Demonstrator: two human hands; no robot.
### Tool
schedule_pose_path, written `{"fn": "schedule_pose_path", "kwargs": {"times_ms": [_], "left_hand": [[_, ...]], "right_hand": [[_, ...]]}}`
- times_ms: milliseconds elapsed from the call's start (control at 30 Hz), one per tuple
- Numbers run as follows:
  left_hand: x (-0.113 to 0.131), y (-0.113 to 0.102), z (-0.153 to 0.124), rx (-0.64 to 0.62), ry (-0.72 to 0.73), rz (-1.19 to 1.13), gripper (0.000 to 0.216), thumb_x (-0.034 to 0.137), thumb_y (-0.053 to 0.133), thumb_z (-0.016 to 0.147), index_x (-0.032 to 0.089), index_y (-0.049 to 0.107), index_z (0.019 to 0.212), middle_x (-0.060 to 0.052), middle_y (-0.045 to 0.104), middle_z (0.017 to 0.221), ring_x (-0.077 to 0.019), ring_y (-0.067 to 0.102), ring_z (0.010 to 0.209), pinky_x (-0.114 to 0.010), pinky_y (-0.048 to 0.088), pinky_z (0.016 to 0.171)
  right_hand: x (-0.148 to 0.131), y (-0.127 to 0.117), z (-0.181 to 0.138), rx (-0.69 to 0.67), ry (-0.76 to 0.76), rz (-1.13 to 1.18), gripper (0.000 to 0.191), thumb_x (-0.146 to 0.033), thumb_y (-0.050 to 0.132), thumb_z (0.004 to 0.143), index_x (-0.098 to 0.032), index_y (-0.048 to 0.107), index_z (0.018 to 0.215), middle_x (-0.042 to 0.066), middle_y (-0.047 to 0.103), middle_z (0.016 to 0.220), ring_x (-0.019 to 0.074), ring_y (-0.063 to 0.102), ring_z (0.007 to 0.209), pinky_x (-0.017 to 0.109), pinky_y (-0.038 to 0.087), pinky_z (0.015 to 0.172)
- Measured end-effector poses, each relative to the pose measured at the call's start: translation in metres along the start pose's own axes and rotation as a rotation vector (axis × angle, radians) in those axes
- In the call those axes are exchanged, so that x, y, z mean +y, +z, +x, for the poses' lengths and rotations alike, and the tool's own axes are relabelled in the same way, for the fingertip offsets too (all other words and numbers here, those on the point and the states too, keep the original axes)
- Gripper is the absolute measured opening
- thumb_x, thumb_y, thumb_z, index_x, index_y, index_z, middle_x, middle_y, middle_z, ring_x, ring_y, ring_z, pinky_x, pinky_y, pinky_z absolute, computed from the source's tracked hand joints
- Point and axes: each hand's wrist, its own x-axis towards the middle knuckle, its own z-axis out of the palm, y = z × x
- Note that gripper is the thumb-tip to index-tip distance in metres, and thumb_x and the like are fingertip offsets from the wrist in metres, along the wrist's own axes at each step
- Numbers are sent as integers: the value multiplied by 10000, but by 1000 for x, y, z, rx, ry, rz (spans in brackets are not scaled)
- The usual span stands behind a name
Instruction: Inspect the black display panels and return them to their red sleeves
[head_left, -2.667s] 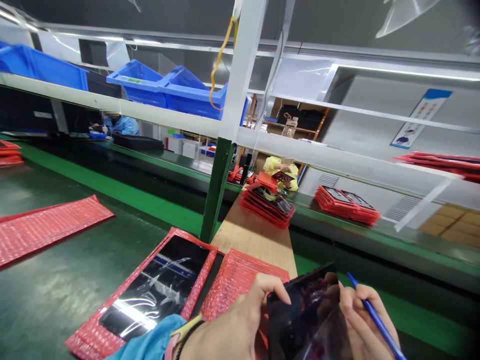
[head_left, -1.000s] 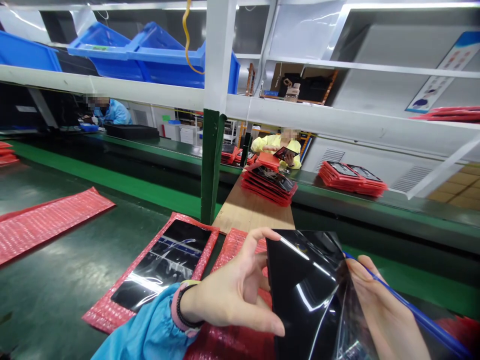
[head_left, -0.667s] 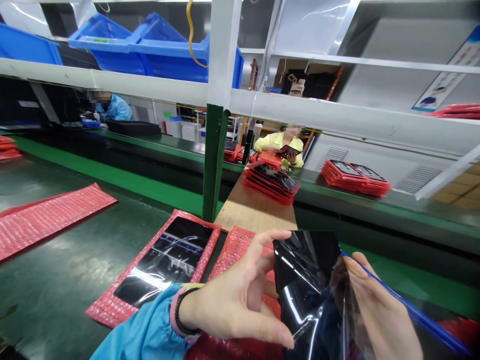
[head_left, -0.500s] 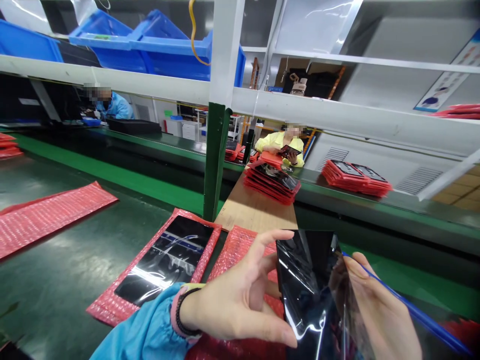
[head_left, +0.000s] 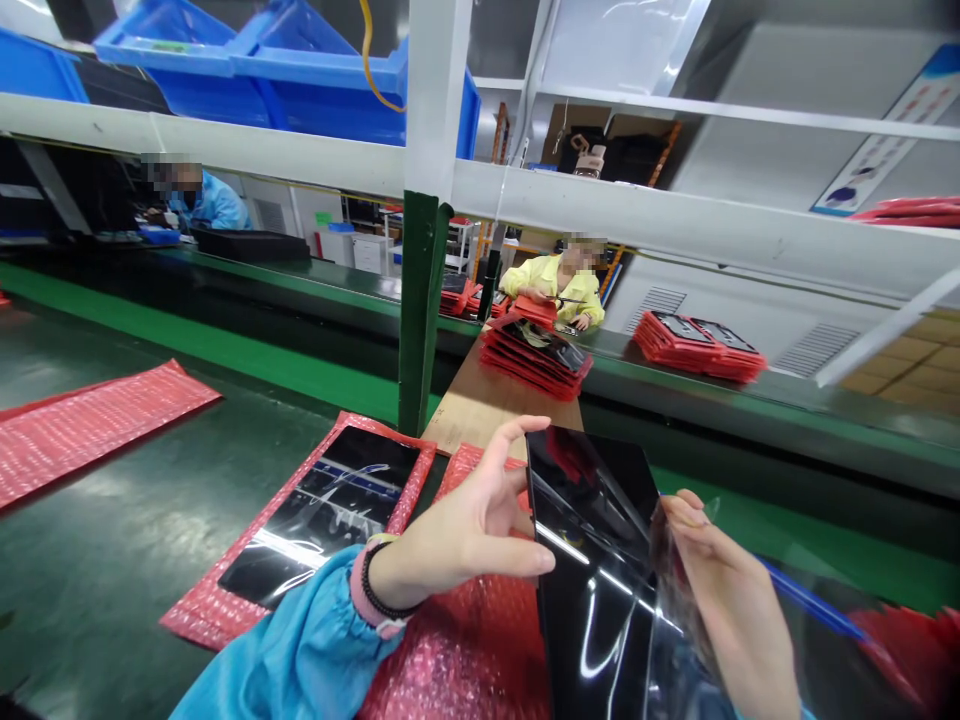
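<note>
Far L: flat red bubble-wrap strip (head_left: 105,430) on dk green bench (head_left: 97,570). In bkgd, a person in blue (head_left: 217,203); blue bins (head_left: 330,75) on rail above. Next, a glossy blk panel (head_left: 322,515) lies at an angle on a red bubble sleeve (head_left: 202,610). Then the L hand (head_left: 454,530), blue cuff, dk bracelet: thumb & fingers bent, pinching the L edge of a held blk panel (head_left: 581,600), tilted up, low ctr, w/ more red bubble wrap (head_left: 461,650) behind/below. Beyond: stack of red-wrapped panels (head_left: 534,358) on wood board (head_left: 469,408); co-worker in yellow (head_left: 551,275) just behind. At panel's R side, clear film (head_left: 679,615) stands partly off it, pinched btwn fingertips of R hand (head_left: 731,590); blue pen-like stick (head_left: 810,595) sticks out behind same hand, grip on it unclear. Far side, R: more red-wrapped stacks (head_left: 697,350).
</note>
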Motion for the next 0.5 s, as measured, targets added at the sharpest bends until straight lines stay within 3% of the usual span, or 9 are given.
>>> {"fn": "schedule_pose_path", "kwargs": {"times_ms": [67, 267, 400, 500], "left_hand": [[0, -1, 1, 8, -11, -7, 876, 53, 725, 686, 351, 251, 1360, 5, 567, 1060, -68, 583, 695, -199, 475, 625], [-3, 1, -3, 61, -29, -176, 628, 178, 595, 775, 328, 347, 1333, 0, 581, 1007, -64, 599, 642, -166, 523, 540], [-8, 5, -8, 47, 17, -179, 601, 179, 586, 741, 317, 412, 1300, -7, 602, 1022, -74, 614, 671, -151, 514, 542], [-8, 7, -11, -3, 31, -170, 644, 156, 613, 696, 344, 430, 1284, -5, 593, 1089, -75, 607, 702, -131, 480, 541]], "right_hand": [[0, -1, 2, 29, 106, 87, 359, -80, 684, 471, -240, 587, 779, -70, 600, 659, 99, 633, 624, 125, 560, 600], [-5, 5, -4, 23, 140, 141, 365, -64, 680, 451, -241, 571, 751, -78, 569, 641, 78, 610, 575, 108, 559, 563], [-7, 4, -10, 221, 176, 71, 505, -95, 697, 450, -264, 661, 925, -45, 701, 835, 109, 667, 749, 125, 580, 621], [-8, 3, -15, 259, 142, 20, 517, -151, 733, 452, -288, 685, 948, -41, 730, 925, 137, 667, 926, 129, 576, 677]]}}
